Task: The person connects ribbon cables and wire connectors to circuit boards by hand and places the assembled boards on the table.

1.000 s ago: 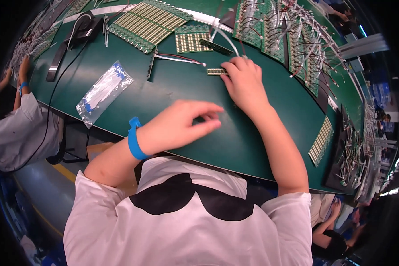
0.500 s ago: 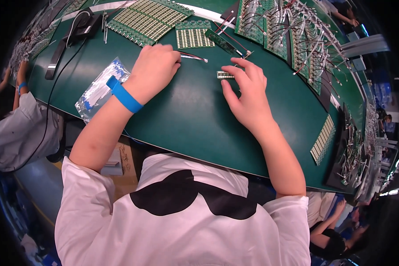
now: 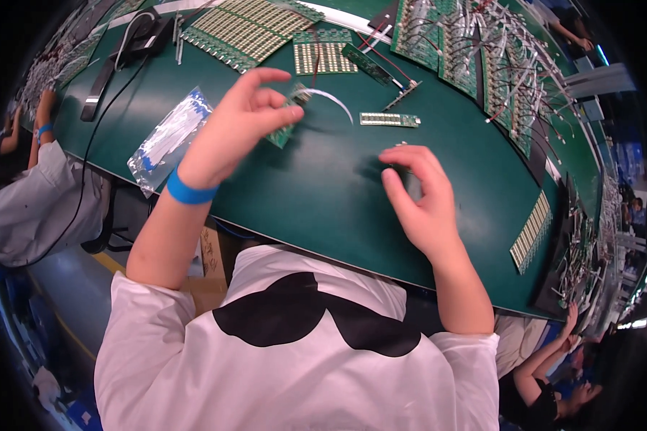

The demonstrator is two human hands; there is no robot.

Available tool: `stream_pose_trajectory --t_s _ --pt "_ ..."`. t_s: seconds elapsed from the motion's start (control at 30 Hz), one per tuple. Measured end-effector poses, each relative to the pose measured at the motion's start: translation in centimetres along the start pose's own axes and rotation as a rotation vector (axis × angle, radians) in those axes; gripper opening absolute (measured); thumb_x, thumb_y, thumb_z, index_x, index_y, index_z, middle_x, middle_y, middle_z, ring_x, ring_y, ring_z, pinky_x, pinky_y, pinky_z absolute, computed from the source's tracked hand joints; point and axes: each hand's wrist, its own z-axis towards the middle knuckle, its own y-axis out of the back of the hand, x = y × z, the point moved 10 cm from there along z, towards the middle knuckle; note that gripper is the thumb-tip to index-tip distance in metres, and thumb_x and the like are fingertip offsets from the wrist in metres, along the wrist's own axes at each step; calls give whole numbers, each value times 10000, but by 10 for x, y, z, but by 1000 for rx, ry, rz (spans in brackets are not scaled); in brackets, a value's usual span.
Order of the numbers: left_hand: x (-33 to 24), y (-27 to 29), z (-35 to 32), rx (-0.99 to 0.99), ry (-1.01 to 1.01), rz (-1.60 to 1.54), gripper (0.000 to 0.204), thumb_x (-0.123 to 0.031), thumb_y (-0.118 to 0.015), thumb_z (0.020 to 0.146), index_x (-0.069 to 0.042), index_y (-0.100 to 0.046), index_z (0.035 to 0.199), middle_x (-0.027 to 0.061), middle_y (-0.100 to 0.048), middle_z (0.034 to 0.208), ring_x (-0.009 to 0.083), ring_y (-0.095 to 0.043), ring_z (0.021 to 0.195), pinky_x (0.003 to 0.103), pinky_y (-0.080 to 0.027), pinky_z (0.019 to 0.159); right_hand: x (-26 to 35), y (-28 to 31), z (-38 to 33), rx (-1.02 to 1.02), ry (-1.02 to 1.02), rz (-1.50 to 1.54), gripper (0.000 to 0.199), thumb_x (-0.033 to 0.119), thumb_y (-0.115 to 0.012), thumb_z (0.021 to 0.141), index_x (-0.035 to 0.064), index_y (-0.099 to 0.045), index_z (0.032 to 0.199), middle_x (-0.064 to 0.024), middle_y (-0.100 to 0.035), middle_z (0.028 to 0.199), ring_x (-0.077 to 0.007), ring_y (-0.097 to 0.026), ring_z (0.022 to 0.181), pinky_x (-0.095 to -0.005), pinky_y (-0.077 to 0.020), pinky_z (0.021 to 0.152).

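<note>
My left hand (image 3: 241, 122), with a blue band on its wrist, is closed on a small green circuit board (image 3: 284, 135) that is partly hidden behind its fingers. From this board a pale cable (image 3: 333, 98) curves away to the right, and a dark red wire rises behind it. Over the table my right hand (image 3: 424, 190) is open, thumb and forefinger curved apart with nothing visible between them. Just beyond it lies a small strip-shaped circuit board (image 3: 389, 119) with a row of pale parts. Farther back, another narrow green board (image 3: 366, 65) has red and white wires.
Panels of circuit boards (image 3: 251, 32) and a smaller panel (image 3: 325, 52) lie at the back. Wired boards (image 3: 446, 57) fill the far right. A clear plastic bag (image 3: 169, 140) and a black cable are at left; a narrow panel (image 3: 530, 231) sits at right. Co-workers' arms show at both sides.
My left hand has turned and lifted slightly, bringing the green board and its cable into view. My right hand has drawn back toward me, away from the strip-shaped board, which now lies uncovered.
</note>
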Motion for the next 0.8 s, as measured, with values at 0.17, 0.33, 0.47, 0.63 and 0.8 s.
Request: stream_pose_trajectory --t_s 0.17,0.33,0.47,0.63,0.8 --pt "1 -84 -35 281 149 -412 456 -41 -582 840 -8 -377 1245 54 -585 878 89 -537 701 218 -412 562 -9 -25 -6 94 -233 705 646 92 -709 741 45 -376 1292 -107 -424 1227 -209 -490 1085 -315 -403 874" --pt "-2 -121 -49 395 297 -602 430 -60 -590 838 -17 -394 1218 62 -599 912 92 -544 701 212 -392 554 -1 -1 3 165 -116 950 748 64 -734 715 39 -329 1344 -91 -408 1291 -189 -427 1168 -324 -356 933" --pt "15 -151 -55 503 393 -596 403 -52 -586 840 -6 -413 1202 69 -615 932 101 -574 744 218 -412 573 -23 -3 -8 153 -315 939 232 68 -629 822 -10 -599 1038 -51 -600 989 -111 -558 901 -240 -437 783" --pt "13 -151 -41 407 126 -176 317 -54 -592 852 23 -504 1146 65 -614 968 97 -586 801 224 -472 712 -32 11 -10 66 -331 820 117 93 -610 848 -21 -631 861 -1 -608 755 -68 -548 721 -213 -441 676" --pt "-14 -135 -21 178 -203 63 168 -74 -572 875 43 -633 979 87 -634 995 119 -575 900 240 -451 783 -40 6 -17 165 -411 691 110 98 -616 826 -11 -621 813 2 -596 739 -50 -499 667 -207 -408 596"
